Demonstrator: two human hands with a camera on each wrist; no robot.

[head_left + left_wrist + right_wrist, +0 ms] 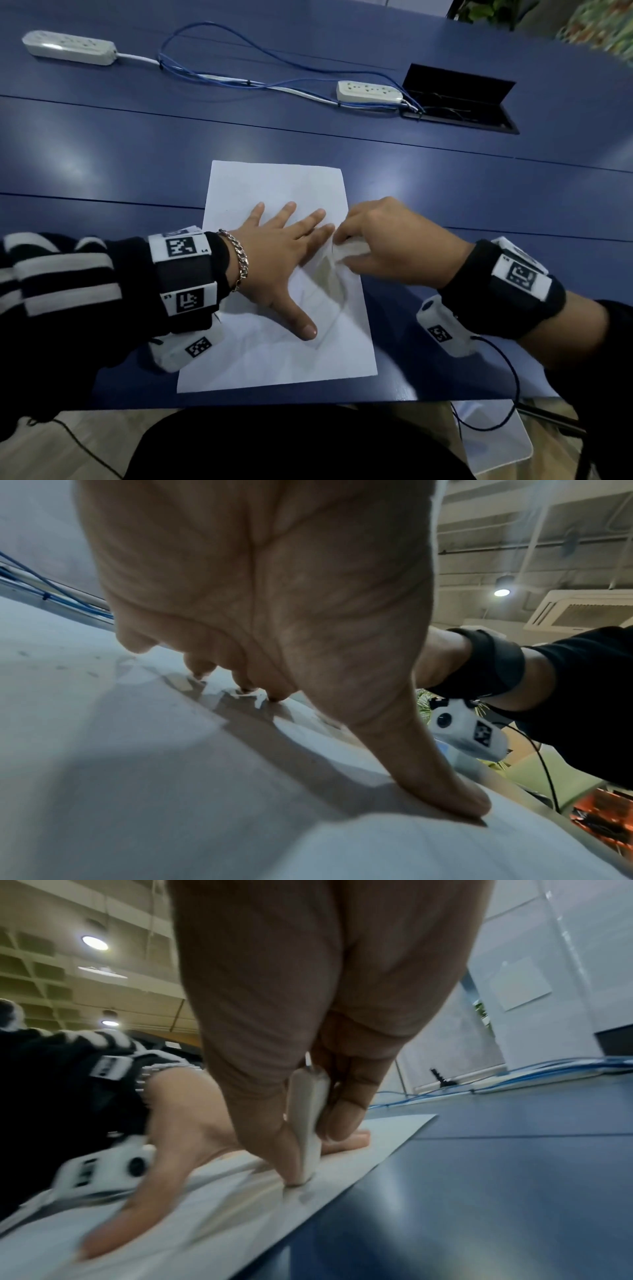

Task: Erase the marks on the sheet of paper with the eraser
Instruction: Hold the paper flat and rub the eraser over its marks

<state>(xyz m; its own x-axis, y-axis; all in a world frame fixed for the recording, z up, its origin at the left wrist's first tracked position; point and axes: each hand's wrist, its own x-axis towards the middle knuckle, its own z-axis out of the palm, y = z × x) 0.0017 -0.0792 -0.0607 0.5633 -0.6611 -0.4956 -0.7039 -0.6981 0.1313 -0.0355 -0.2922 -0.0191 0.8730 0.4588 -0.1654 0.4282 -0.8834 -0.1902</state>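
A white sheet of paper (274,185) lies on the blue table (102,154) near its front edge. My left hand (284,253) lies flat on the sheet with fingers spread, pressing it down; its thumb (445,785) and palm fill the left wrist view. My right hand (387,240) pinches a white eraser (349,251) between thumb and fingers at the sheet's right side. In the right wrist view the eraser (308,1129) stands on end with its lower tip on the paper (377,1137). Faint pencil lines (322,301) show below the hands.
Two white power strips (68,46) (370,90) and looped blue cables (239,72) lie at the far side. An open black cable hatch (459,99) sits at the back right. A wire (507,377) hangs from my right wrist over the table's front edge.
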